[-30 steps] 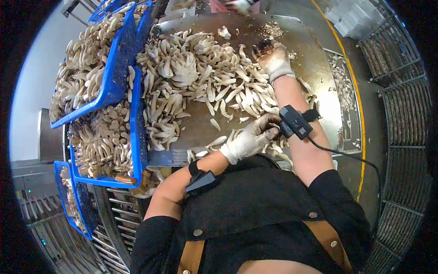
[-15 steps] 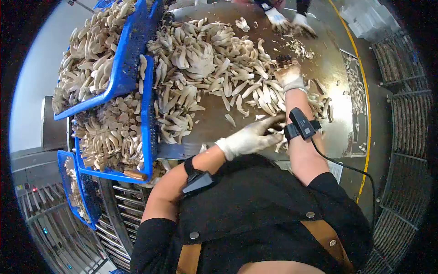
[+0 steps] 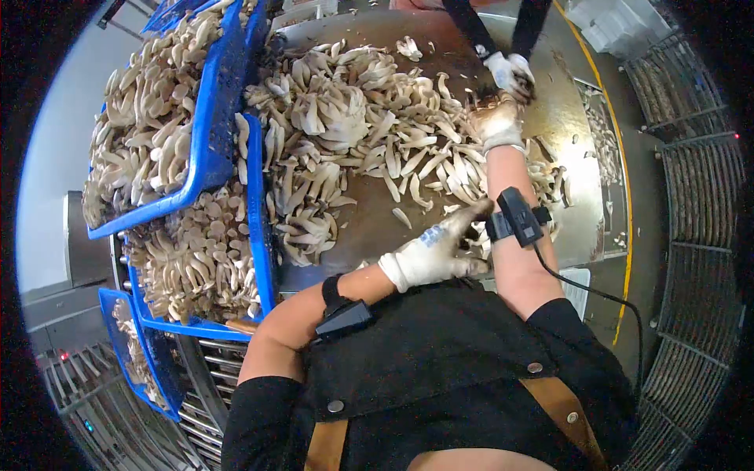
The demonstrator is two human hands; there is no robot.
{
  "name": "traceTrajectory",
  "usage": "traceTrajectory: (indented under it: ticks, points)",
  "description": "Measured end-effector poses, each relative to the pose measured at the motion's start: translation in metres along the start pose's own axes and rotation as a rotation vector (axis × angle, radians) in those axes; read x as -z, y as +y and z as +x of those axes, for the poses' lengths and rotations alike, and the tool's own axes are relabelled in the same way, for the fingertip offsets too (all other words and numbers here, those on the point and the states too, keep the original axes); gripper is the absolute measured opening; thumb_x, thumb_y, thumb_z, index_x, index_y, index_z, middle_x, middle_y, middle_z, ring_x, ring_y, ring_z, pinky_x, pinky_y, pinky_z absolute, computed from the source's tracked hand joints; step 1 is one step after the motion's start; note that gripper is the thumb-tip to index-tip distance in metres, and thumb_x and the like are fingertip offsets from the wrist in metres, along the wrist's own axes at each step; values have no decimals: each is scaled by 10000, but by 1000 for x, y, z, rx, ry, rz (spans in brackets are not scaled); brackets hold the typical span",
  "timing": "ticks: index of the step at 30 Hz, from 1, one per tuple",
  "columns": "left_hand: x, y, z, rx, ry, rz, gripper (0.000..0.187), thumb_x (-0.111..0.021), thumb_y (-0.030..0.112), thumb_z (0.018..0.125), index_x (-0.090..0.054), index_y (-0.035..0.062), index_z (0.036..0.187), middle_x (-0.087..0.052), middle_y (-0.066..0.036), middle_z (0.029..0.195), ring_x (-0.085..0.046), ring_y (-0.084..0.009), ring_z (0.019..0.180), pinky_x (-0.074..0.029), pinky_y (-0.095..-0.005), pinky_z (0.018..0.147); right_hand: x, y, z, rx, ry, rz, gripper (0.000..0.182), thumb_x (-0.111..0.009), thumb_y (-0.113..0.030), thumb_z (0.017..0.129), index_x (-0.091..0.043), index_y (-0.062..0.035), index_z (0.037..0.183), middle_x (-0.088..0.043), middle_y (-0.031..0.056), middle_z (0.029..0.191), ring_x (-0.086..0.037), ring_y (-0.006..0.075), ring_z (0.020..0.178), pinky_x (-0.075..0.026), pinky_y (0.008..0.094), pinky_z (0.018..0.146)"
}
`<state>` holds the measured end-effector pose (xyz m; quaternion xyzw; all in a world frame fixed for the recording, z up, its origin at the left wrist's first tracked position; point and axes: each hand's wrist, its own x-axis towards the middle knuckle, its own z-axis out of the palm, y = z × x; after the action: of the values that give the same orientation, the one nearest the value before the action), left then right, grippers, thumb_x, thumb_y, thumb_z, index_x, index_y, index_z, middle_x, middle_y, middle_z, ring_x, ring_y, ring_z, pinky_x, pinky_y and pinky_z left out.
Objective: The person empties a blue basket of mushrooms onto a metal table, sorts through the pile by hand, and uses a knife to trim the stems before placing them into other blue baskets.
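My left hand, in a white glove with dirty fingertips, is low over the near edge of the steel table. Its thumb and fingers are spread, with a few mushroom pieces beside them. My right hand reaches far across the table, its white glove stained dark at the fingers. Those fingers are stretched out at the right edge of a heap of pale mushrooms. Right beyond them are a co-worker's gloved hands, which overlap my fingertips in this view. Loose mushrooms lie between my two hands.
Blue crates full of mushrooms stand stacked on the left, beside a roller conveyor. A smaller blue crate sits lower left. Metal racks line the right side past a yellow floor line. White bins stand at upper right.
The co-worker's hands have moved closer together and toward my right hand. My left hand has turned slightly, showing more of its back. The view has shifted slightly.
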<state>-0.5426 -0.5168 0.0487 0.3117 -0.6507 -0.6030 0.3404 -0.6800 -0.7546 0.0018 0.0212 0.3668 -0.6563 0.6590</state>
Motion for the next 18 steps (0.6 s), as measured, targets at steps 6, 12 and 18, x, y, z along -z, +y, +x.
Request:
traceTrajectory:
  ticks: [6, 12, 18]
  points:
    - [14, 0, 20, -228, 110, 326, 579, -724, 128, 739, -477, 14, 1251, -600, -174, 1091, -618, -293, 968, -503, -357, 827, 6, 8, -9, 102, -161, -213, 229, -395, -255, 943, -563, -99, 942, -622, 63, 918, -562, 230, 824, -457, 432, 787]
    - [9, 5, 7, -100, 97, 230, 559, -705, 128, 745, -466, -10, 1231, -600, -194, 1076, -616, -261, 1000, -491, -346, 844, -8, 7, -37, 11, 1, -158, 268, -376, -229, 929, -574, -98, 1054, -641, 79, 1015, -612, 248, 906, -494, 472, 795]
    - [-5, 7, -8, 69, 16, -122, 497, -716, 156, 765, -495, -1, 1181, -601, -96, 1044, -558, -135, 953, -459, -300, 857, -19, 8, -64, 28, -21, -170, 298, -345, -237, 940, -579, -91, 1054, -646, 68, 1036, -613, 251, 912, -474, 430, 854]
